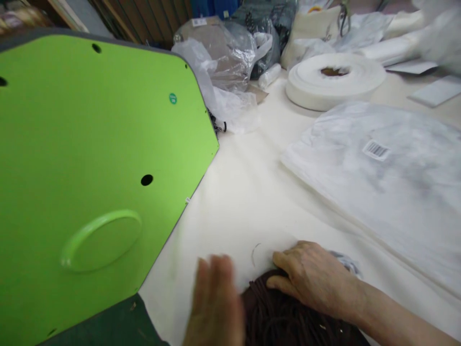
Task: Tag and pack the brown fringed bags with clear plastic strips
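Resting on stringy brown cords (281,312), the right hand (311,276) curls; whether it grips, I cannot tell. Left of the cords, the left hand (216,307) stretches blurred, straight fingers, released.

Looks like a workshop: bagged materials (230,57) and a white roll (333,89) share the worktable (237,192).

One head-worn camera is looking forward and down across the white counter (234,192). It is viewing the left hand (216,302) and right hand (315,276) from close above, low in frame, while a green panel (90,134) is filling the left side and plastic bags (230,57) are sitting farther off.
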`<state>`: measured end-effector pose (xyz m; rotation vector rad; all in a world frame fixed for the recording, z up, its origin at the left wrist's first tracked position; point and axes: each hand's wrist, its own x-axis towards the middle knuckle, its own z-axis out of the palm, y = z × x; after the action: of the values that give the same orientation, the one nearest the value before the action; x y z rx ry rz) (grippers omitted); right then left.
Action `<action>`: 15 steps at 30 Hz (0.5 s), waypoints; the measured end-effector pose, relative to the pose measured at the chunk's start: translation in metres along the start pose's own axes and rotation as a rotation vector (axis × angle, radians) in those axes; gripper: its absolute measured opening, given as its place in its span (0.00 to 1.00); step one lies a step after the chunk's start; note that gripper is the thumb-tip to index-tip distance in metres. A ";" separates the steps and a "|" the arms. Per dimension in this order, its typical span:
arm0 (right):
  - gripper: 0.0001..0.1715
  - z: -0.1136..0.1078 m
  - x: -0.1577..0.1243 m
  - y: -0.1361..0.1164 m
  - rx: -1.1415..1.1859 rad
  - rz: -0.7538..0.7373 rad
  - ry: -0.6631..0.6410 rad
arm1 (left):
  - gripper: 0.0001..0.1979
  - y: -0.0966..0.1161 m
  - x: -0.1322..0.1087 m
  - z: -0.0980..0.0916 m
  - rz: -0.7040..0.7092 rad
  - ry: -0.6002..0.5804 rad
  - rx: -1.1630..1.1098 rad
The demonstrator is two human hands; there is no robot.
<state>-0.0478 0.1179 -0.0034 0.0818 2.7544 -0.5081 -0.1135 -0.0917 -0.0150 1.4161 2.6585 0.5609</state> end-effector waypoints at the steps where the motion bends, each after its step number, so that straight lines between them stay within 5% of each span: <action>1: 0.15 0.001 0.000 0.001 0.007 -0.008 0.016 | 0.30 0.003 0.000 0.010 0.071 -0.020 0.031; 5: 0.13 0.005 -0.002 0.004 0.041 -0.055 0.061 | 0.32 -0.007 0.004 0.028 0.425 -0.071 0.142; 8: 0.12 0.007 -0.005 0.008 0.070 -0.085 0.068 | 0.23 -0.027 0.006 0.007 0.259 -0.099 -0.098; 10: 0.13 0.008 -0.007 0.009 0.084 -0.112 0.094 | 0.16 -0.035 0.004 -0.010 0.133 -0.222 -0.223; 15: 0.15 0.013 -0.013 0.014 0.149 -0.210 0.213 | 0.08 -0.033 0.001 -0.022 0.113 -0.532 -0.292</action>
<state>-0.0301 0.1263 -0.0154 -0.1260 2.9451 -0.8032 -0.1454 -0.1134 -0.0057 1.3939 2.0080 0.4740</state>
